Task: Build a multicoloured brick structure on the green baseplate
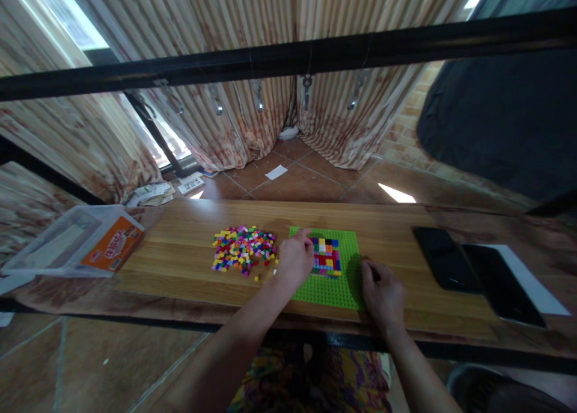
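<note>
A bright green studded baseplate (pixel 349 290) lies on the wooden board, with a block of multicoloured toy bricks (pixel 331 261) built up on its middle. My left hand (pixel 295 260) is over the plate's left side, at the left edge of the built bricks. Its index finger points forward and its other fingers are curled in; whatever is between them is hidden. Beside the plate's right edge rests my right hand (pixel 385 293), fingers curled and thumb close to the rim. Whether it grips the rim is unclear. Left of the plate spreads a pile of small loose bricks (pixel 243 247).
A clear plastic box (pixel 63 238) with an orange label stands at the far left. Two dark phone-like slabs (pixel 444 260) and a white sheet (pixel 532 281) lie at the right. A black bar (pixel 270 64) with hanging metal clips crosses above the wooden board (pixel 180 220).
</note>
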A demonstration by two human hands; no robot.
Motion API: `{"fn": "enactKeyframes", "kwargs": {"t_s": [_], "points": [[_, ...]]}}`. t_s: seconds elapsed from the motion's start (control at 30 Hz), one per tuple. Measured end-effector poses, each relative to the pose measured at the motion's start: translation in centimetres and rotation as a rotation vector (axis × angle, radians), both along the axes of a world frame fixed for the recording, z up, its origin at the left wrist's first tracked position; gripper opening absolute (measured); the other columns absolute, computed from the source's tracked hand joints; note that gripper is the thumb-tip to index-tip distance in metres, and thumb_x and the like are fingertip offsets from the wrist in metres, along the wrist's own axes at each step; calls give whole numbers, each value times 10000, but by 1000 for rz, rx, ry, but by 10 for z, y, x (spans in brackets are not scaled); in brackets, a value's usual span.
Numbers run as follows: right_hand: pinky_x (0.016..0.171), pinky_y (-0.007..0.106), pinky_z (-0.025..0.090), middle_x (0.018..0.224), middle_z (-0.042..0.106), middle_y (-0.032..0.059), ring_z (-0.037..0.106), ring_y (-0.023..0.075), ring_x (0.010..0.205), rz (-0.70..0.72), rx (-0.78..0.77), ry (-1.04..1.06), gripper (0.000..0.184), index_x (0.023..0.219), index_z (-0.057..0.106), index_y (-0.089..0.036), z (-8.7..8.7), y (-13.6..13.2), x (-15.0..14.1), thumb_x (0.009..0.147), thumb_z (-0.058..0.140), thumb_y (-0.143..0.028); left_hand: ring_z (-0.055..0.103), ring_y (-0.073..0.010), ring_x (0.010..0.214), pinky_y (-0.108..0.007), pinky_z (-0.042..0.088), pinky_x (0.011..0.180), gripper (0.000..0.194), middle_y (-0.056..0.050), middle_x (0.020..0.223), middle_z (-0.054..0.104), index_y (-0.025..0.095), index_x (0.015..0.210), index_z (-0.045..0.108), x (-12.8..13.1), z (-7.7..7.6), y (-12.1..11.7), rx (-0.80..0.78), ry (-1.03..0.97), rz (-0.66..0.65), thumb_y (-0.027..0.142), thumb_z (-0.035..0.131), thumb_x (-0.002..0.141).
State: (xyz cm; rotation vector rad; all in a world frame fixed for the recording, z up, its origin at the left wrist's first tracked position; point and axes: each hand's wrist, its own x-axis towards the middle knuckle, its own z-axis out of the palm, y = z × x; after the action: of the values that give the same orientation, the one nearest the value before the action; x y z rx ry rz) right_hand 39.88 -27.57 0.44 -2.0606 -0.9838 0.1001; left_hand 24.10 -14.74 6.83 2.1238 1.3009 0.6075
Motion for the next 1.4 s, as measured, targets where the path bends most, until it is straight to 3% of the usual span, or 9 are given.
{"fn": "enactKeyframes", "kwargs": {"t_s": [0.47, 0.67, 0.87, 0.97, 1.17, 1.4], "points": [[677, 301, 433, 893, 710, 122, 628, 214, 751, 7, 0, -64, 522, 865, 703, -157, -3, 2, 0, 897, 380, -566, 649, -157, 685, -259, 494, 679, 215, 2, 740, 697, 220, 883, 636, 3, -3, 1, 25, -19, 23, 86, 516, 766], [672, 296, 431, 895, 712, 116, 631, 207, 746, -2, -2, -67, 510, 871, 708, -158, -5, 2, 1, 889, 393, -558, 648, -160, 686, -265, 494, 692, 206, -5, 752, 690, 219, 865, 630, 4, 0, -2, 34, 19, 26, 79, 508, 776], [704, 305, 438, 944, 709, 126, 636, 216, 792, 28, -5, -88, 505, 897, 704, -153, -6, 1, 2, 897, 374, -535, 660, -169, 823, -284, 510, 800, 277, -36, 881, 698, 205, 1013, 624, -5, 0, -9, 44, -16, -4, 77, 457, 831], [718, 308, 439, 948, 706, 129, 635, 218, 798, 27, -13, -87, 506, 894, 702, -150, -7, 1, 2, 896, 370, -531, 621, -184, 981, -316, 483, 913, 327, -81, 1073, 659, 181, 1140, 595, -14, -3, -20, 162, -16, -37, 103, 419, 875], [721, 308, 442, 936, 707, 134, 634, 220, 799, 34, 6, -103, 516, 890, 701, -145, -7, 1, 2, 898, 358, -529, 425, -319, 1262, -515, 361, 1047, 492, -118, 1434, 417, 241, 1356, 469, -19, -12, -40, 355, 213, -151, 415, 503, 898], [713, 304, 439, 958, 715, 140, 642, 233, 804, 12, -59, -105, 478, 909, 712, -130, -9, -1, 5, 868, 400, -490, 331, -339, 1339, -605, 306, 1054, 535, -114, 1489, 362, 274, 1410, 396, -17, -21, -45, 351, 311, -148, 480, 435, 917]]}}
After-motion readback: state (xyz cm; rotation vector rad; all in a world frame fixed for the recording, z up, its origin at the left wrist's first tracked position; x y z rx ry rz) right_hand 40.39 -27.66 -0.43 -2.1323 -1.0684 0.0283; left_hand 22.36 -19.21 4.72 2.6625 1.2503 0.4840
